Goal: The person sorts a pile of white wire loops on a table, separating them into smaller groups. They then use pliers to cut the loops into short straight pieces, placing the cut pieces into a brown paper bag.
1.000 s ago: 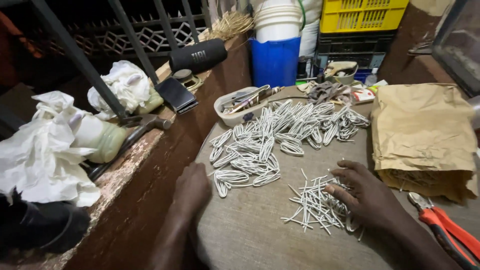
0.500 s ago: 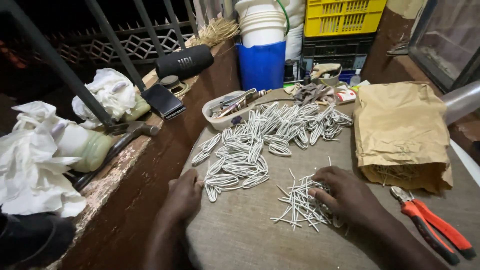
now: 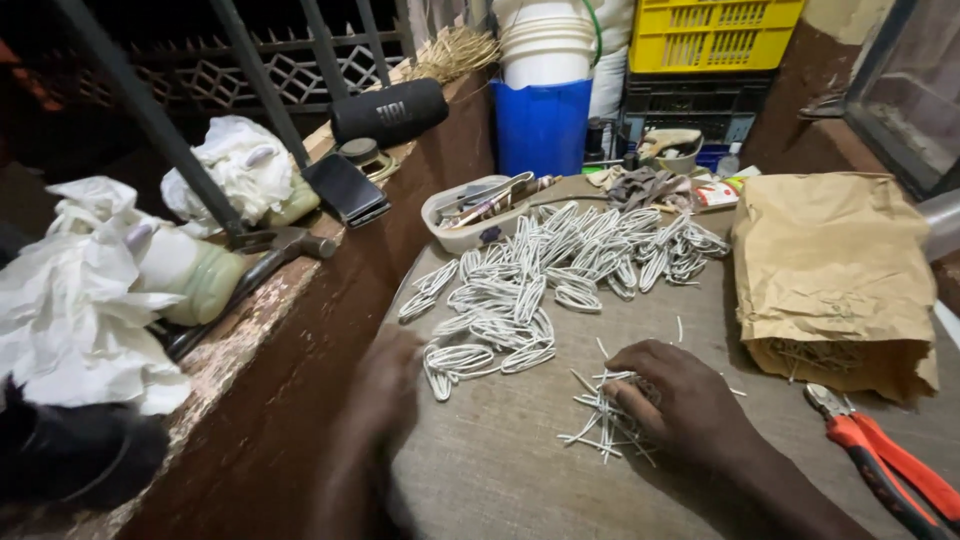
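A loose pile of short white wire pieces [image 3: 605,420] is clutched under the curled fingers of the right hand [image 3: 680,400], just beside the bent wire loops [image 3: 540,290]. The left hand [image 3: 385,385] is blurred; its finger state cannot be told.

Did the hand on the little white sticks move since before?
Cannot tell. The right hand rests on the short white sticks beside the looped bundles as before; the camera shifted.
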